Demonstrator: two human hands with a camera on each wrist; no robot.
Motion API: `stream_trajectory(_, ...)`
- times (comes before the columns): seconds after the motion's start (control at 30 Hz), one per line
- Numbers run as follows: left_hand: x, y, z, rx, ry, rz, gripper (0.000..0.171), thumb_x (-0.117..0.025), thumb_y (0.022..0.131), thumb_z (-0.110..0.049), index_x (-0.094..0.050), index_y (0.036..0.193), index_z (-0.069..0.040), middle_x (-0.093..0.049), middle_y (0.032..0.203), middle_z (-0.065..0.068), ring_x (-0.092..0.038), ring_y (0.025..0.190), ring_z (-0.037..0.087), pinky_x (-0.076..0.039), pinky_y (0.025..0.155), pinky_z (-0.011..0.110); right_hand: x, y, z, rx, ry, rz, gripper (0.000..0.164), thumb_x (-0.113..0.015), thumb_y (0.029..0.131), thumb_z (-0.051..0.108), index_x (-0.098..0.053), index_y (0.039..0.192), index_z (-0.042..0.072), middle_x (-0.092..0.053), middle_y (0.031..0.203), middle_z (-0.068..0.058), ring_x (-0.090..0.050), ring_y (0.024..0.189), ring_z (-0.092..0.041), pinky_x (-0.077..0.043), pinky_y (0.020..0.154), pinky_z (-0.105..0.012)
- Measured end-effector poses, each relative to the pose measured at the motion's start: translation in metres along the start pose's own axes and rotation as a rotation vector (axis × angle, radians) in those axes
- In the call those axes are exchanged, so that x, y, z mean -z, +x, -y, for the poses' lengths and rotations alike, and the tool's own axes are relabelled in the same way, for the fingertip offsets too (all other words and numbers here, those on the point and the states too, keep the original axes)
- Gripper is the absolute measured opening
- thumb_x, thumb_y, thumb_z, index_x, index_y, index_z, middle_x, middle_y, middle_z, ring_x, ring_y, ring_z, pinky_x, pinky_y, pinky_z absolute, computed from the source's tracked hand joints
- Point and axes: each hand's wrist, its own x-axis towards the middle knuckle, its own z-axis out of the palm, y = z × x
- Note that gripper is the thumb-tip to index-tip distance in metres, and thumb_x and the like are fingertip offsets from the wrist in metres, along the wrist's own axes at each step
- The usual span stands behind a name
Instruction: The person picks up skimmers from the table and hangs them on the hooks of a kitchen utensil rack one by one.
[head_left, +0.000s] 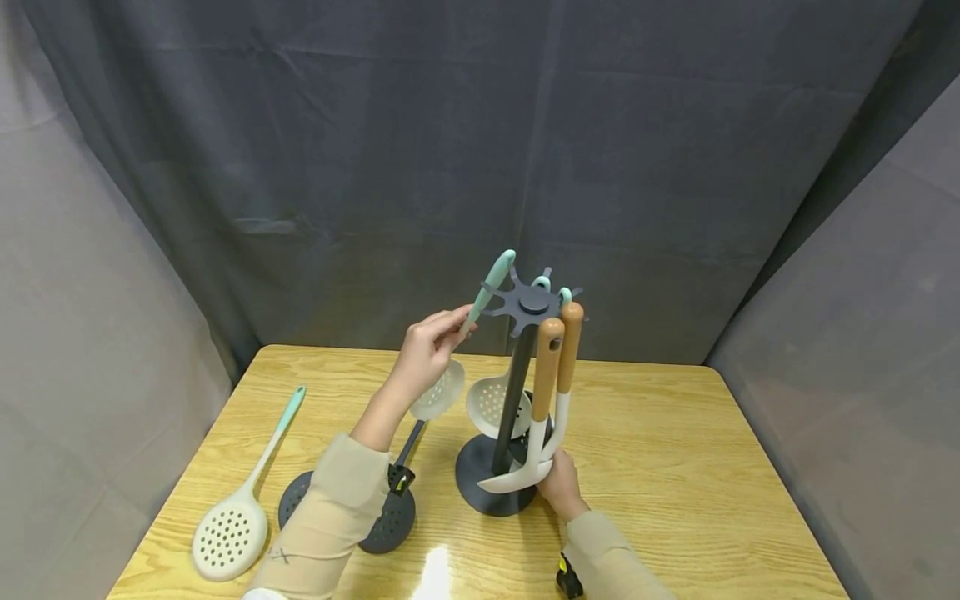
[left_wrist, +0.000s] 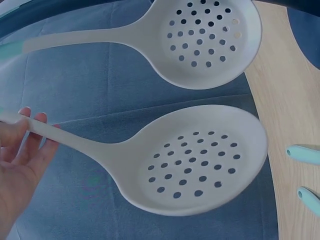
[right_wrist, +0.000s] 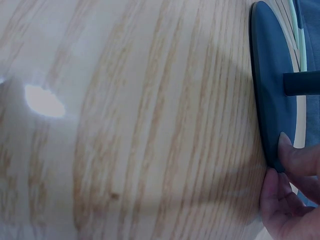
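Note:
My left hand (head_left: 431, 350) pinches a white skimmer (left_wrist: 200, 165) with a mint-green handle by the lower part of that handle. Its handle tip rises beside the star-shaped hook top of a dark utensil stand (head_left: 532, 302), and its perforated head hangs down behind my wrist. Another white skimmer (head_left: 491, 404) hangs from the stand beside it. Low at the right, my right hand (right_wrist: 295, 195) grips the edge of the stand's round base, thumb on top and fingers beneath. In the head view, hanging utensils partly cover that hand.
Two wooden-handled white utensils (head_left: 547, 367) hang at the stand's front right. On the table (head_left: 675, 467) at left lies a white skimmer (head_left: 228, 533) with a green handle. Dark perforated utensils (head_left: 393, 525) lie partly under my left forearm. A grey curtain (head_left: 375, 167) stands behind.

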Motion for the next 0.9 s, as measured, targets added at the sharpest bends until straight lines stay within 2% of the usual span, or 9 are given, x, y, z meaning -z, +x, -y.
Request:
stream_trajectory(0.07,0.001,0.000,-0.007,-0.013,0.004,0.002,0.032,-0.053,0.084,0.015,-0.055,0.116,0.014,-0.063,0.090,0.026,-0.063,0.083,0.037,-0.056,0.072,0.038,0.000,0.000,0.000,0.006,-0.004,0.000,0.018,-0.060,0.067,-0.004,-0.057,0.084,-0.004,-0.061,0.073,-0.021,-0.059,0.068,-0.036,-0.048,0.054,-0.047)
stream_trajectory(0.13,0.000,0.000,-0.005,-0.016,-0.002,0.004,0.032,-0.052,0.084,0.016,-0.056,0.115,0.013,-0.063,0.091,0.026,-0.063,0.083,0.038,-0.056,0.073,0.038,-0.001,0.000,0.000,0.009,-0.010,0.002,0.017,-0.060,0.067,-0.004,-0.057,0.084,-0.004,-0.061,0.073,-0.021,-0.060,0.068,-0.036,-0.048,0.054,-0.047)
stream_trajectory(0.33,-0.009,-0.003,0.025,0.002,-0.016,-0.001,0.033,-0.055,0.086,0.009,-0.058,0.118,0.005,-0.065,0.096,0.019,-0.065,0.087,0.030,-0.056,0.077,0.026,-0.001,0.000,0.001,0.001,-0.016,0.010,0.017,-0.061,0.067,-0.003,-0.057,0.084,-0.003,-0.061,0.074,-0.021,-0.060,0.069,-0.037,-0.049,0.055,-0.048)
stream_trajectory(0.43,-0.012,-0.003,0.033,-0.013,-0.018,-0.011,0.032,-0.056,0.086,0.006,-0.059,0.118,0.004,-0.065,0.096,0.017,-0.065,0.086,0.027,-0.055,0.076,0.024,-0.001,0.000,0.000,-0.004,-0.012,0.011,0.017,-0.061,0.067,-0.003,-0.057,0.083,-0.003,-0.061,0.073,-0.020,-0.060,0.069,-0.036,-0.049,0.054,-0.047)
stream_trajectory(0.67,-0.009,-0.003,0.002,-0.032,-0.045,-0.024,0.029,-0.054,0.082,0.017,-0.058,0.111,0.015,-0.063,0.093,0.027,-0.064,0.084,0.037,-0.056,0.075,0.039,-0.001,0.000,-0.001,-0.002,-0.015,0.020,0.017,-0.061,0.067,-0.003,-0.057,0.084,-0.003,-0.061,0.074,-0.020,-0.060,0.069,-0.036,-0.049,0.055,-0.047)
stream_trajectory(0.9,-0.013,-0.004,0.004,-0.044,-0.065,-0.022,0.031,-0.054,0.081,0.018,-0.058,0.112,0.015,-0.063,0.093,0.027,-0.064,0.086,0.038,-0.056,0.076,0.037,-0.001,-0.001,-0.003,0.019,-0.020,0.010,0.019,-0.061,0.067,-0.003,-0.058,0.085,-0.004,-0.061,0.074,-0.021,-0.060,0.069,-0.037,-0.049,0.055,-0.048)
